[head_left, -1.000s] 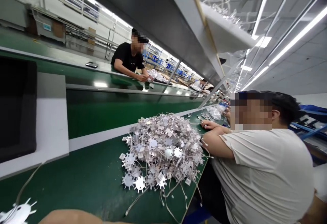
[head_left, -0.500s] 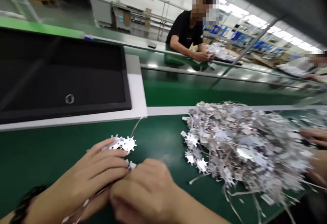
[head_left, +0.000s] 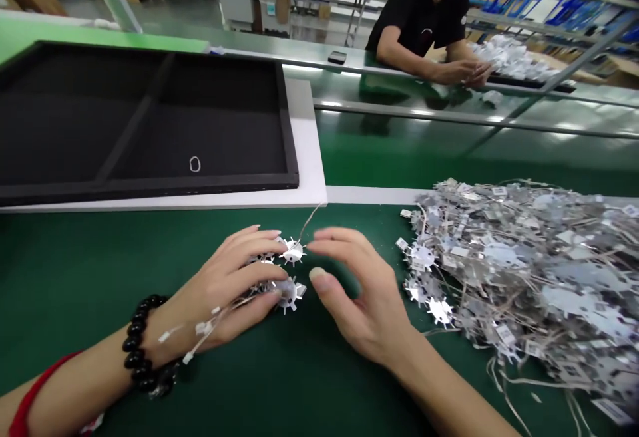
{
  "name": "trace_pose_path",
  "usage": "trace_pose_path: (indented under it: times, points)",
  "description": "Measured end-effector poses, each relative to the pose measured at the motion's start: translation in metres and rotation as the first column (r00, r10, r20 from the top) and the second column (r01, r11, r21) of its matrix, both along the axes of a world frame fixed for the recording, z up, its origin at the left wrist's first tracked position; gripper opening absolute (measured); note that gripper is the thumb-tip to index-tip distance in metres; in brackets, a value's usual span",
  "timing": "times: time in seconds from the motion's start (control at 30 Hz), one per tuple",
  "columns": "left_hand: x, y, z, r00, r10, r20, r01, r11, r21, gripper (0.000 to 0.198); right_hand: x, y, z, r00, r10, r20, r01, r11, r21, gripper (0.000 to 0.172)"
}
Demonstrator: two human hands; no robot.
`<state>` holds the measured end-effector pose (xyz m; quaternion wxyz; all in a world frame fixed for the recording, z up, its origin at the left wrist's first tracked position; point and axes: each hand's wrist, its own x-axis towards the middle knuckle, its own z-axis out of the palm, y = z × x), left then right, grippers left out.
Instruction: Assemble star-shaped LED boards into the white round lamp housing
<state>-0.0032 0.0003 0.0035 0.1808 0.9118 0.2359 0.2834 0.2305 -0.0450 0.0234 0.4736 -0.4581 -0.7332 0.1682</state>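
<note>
My left hand (head_left: 239, 287) lies over a few small silver, spiky-edged metal pieces (head_left: 290, 296) on the green work surface. Its thumb and fingers close around them, hiding part of them. Thin pale wires run back from the pieces, and small white connectors (head_left: 204, 328) rest across the back of that hand and wrist. One more wire (head_left: 308, 222) sticks up beyond the fingertips. Just to the right, my right hand (head_left: 362, 291) is open, thumb and fingers apart, with nothing between them.
A large heap of similar silver pieces with wires (head_left: 529, 277) covers the right side. At the back left, a black tray (head_left: 234, 124) holding a small pale ring (head_left: 194, 164) sits on a white board (head_left: 305, 138). Across the bench, a person in black (head_left: 414, 24) handles small parts.
My right hand has parted from the left and opened. The left hand stays on the silver pieces, its wires now visible across the wrist. The camera view has shifted; another hand at the heap left view.
</note>
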Motion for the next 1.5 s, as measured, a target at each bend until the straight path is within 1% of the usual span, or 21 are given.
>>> trace_pose_path:
  times: [0.03,0.1,0.13,0.2,0.27,0.33,0.43,0.53,0.6,0.7,0.8,0.9,0.97,1.03,1.1,1.17,1.27,1.33,1.4,1.5]
  points:
    - [0.0,0.0,0.0,1.0,0.011,-0.003,-0.011,1.0,-0.008,0.023,0.001,0.001,-0.002,1.0,0.0,0.018,0.002,0.997,-0.073,0.026]
    - [-0.001,0.0,0.0,0.999,0.036,-0.009,-0.036,0.999,-0.019,0.024,0.002,0.004,-0.007,0.997,0.06,0.038,-0.051,0.978,-0.204,0.039]
    - [-0.001,0.0,-0.001,0.999,0.046,-0.011,-0.046,0.999,-0.021,0.025,0.001,0.005,-0.01,0.994,0.105,0.024,-0.096,0.965,-0.246,0.043]
    - [0.0,0.0,-0.002,0.999,0.049,-0.015,-0.05,0.999,-0.018,0.025,-0.001,0.007,-0.015,0.985,0.166,-0.049,-0.173,0.95,-0.26,0.045]
    - [0.0,0.001,-0.003,0.999,0.035,-0.022,-0.035,0.999,-0.011,0.025,-0.004,0.008,-0.017,0.977,0.169,-0.127,-0.195,0.953,-0.231,0.044]
    - [0.0,0.002,-0.003,0.999,0.025,-0.039,-0.026,1.0,-0.015,0.027,-0.006,0.007,-0.016,0.975,0.136,-0.178,-0.17,0.967,-0.189,0.041]
    - [-0.001,0.002,-0.002,0.998,0.027,-0.059,-0.028,1.0,-0.011,0.027,-0.006,0.003,-0.008,0.974,0.044,-0.223,-0.064,0.994,-0.083,0.035]
    - [-0.002,0.0,0.0,0.998,0.018,-0.065,-0.018,1.0,0.004,0.026,-0.004,-0.001,0.003,0.957,-0.062,-0.285,0.068,0.998,0.012,0.028]
    - [-0.002,-0.001,0.0,0.998,0.013,-0.069,-0.014,1.0,-0.014,0.027,-0.003,-0.002,0.008,0.938,-0.097,-0.334,0.111,0.993,0.025,0.025]
    - [-0.002,-0.001,0.001,0.998,0.002,-0.059,-0.004,0.999,-0.046,0.029,-0.003,-0.002,0.01,0.918,-0.09,-0.385,0.099,0.995,0.004,0.023]
    - [-0.003,0.001,0.003,0.998,-0.017,-0.068,0.013,0.999,-0.048,0.031,0.0,-0.001,0.01,0.928,-0.076,-0.366,0.078,0.997,-0.012,0.022]
    - [-0.004,0.002,0.005,0.994,-0.048,-0.099,0.045,0.998,-0.037,0.034,0.008,0.0,0.013,0.939,-0.127,-0.32,0.136,0.991,0.008,0.023]
    - [-0.005,0.002,0.007,0.994,-0.065,-0.085,0.063,0.998,-0.026,0.034,0.016,0.0,0.016,0.93,-0.162,-0.331,0.19,0.98,0.056,0.029]
    - [-0.006,0.003,0.007,0.996,-0.073,-0.043,0.072,0.997,-0.013,0.033,0.023,0.002,0.018,0.918,-0.2,-0.342,0.252,0.961,0.114,0.04]
    - [-0.007,0.003,0.008,0.996,-0.082,-0.019,0.082,0.997,-0.006,0.033,0.028,0.004,0.018,0.923,-0.247,-0.296,0.301,0.941,0.153,0.045]
    - [-0.007,0.003,0.01,0.996,-0.086,-0.016,0.087,0.996,0.004,0.032,0.029,0.004,0.017,0.946,-0.254,-0.201,0.289,0.943,0.166,0.036]
    - [-0.006,0.003,0.012,0.997,-0.078,-0.015,0.078,0.997,0.012,0.03,0.024,0.001,0.017,0.984,-0.16,-0.077,0.171,0.972,0.159,0.017]
    - [-0.004,0.003,0.012,0.998,-0.061,-0.001,0.061,0.998,0.008,0.031,0.022,-0.001,0.019,0.992,-0.11,-0.061,0.119,0.979,0.167,0.012]
    - [-0.002,0.002,0.012,0.999,-0.051,0.007,0.051,0.999,0.003,0.032,0.022,-0.002,0.021,0.989,-0.127,-0.074,0.14,0.97,0.2,0.011]
    - [-0.002,0.001,0.012,0.999,-0.04,0.024,0.04,0.999,-0.002,0.035,0.029,0.0,0.024,0.97,-0.209,-0.124,0.235,0.936,0.262,0.014]
